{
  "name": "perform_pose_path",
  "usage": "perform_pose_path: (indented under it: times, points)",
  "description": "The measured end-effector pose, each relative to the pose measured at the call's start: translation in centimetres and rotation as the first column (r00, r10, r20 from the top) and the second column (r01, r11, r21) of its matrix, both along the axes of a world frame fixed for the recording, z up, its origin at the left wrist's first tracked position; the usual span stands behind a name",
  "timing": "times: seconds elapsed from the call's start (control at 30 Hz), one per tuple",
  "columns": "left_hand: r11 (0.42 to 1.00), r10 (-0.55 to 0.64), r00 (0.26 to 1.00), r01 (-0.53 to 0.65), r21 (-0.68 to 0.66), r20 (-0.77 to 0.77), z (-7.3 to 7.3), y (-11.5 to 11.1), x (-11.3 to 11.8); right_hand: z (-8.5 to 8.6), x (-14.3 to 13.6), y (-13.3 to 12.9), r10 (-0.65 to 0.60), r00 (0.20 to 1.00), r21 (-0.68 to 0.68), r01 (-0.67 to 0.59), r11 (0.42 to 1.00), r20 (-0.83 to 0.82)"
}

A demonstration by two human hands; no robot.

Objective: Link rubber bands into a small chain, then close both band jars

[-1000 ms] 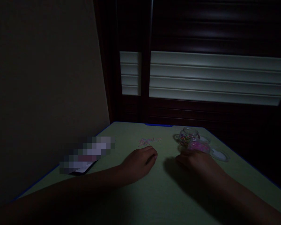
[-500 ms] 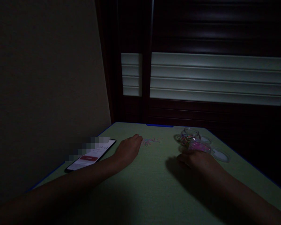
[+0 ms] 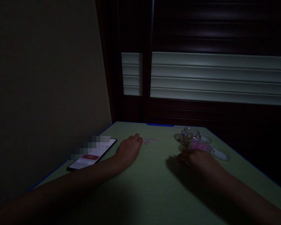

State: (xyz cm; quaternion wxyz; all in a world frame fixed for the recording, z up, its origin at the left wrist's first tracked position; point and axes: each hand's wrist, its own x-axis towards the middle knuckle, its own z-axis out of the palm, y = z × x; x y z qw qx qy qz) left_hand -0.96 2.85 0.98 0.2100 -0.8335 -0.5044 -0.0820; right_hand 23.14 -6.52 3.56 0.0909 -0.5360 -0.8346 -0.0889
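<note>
- Green bench (image 3: 152, 190) carries every item I inspect; light is poor from my station.
- Left hand (image 3: 128, 151): fingers (image 3: 137, 137) bunched at the left end of a scatter of small coloured pieces (image 3: 151, 141), which lies mid-bench toward the far side. Whether they pinch a piece, I cannot tell.
- Right hand (image 3: 201, 161): fingers (image 3: 183, 157) curled just in front of the pink-filled container (image 3: 199, 145); the contact is hidden, so I cannot tell whether they grip it.
- Open jar (image 3: 189, 137) of mixed coloured bits stands behind that container; a near lid (image 3: 221, 154) and what looks like a far lid (image 3: 206, 139) lie alongside. I judge this grouping puts the contents within the right hand's reach.
- Phone (image 3: 92, 155) lies at the left edge, presumably set aside yet readable.
- Limits: the wall (image 3: 49, 78) crowds the left; the blue rim (image 3: 160, 125) marks the far edge. Widest room for moving lies between the forearms.
</note>
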Motion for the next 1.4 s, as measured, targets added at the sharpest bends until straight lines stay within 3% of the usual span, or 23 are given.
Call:
perform_pose_path:
  times: [0.37,0.77,1.4]
  points:
    - [0.998,-0.022,0.998,0.019,-0.064,-0.053,0.17,-0.58,0.04,0.11,0.10,-0.01,0.006,1.000,-0.040,-0.007,0.999,-0.017]
    - [0.991,0.016,1.000,-0.014,-0.135,0.008,0.46,-0.85,0.40,0.31,0.05,0.02,-0.021,1.000,0.007,0.021,1.000,0.012]
    - [0.993,0.012,0.999,-0.016,-0.114,-0.036,0.47,-0.83,0.53,0.40,0.03,-0.13,0.001,1.000,-0.002,-0.001,1.000,-0.009]
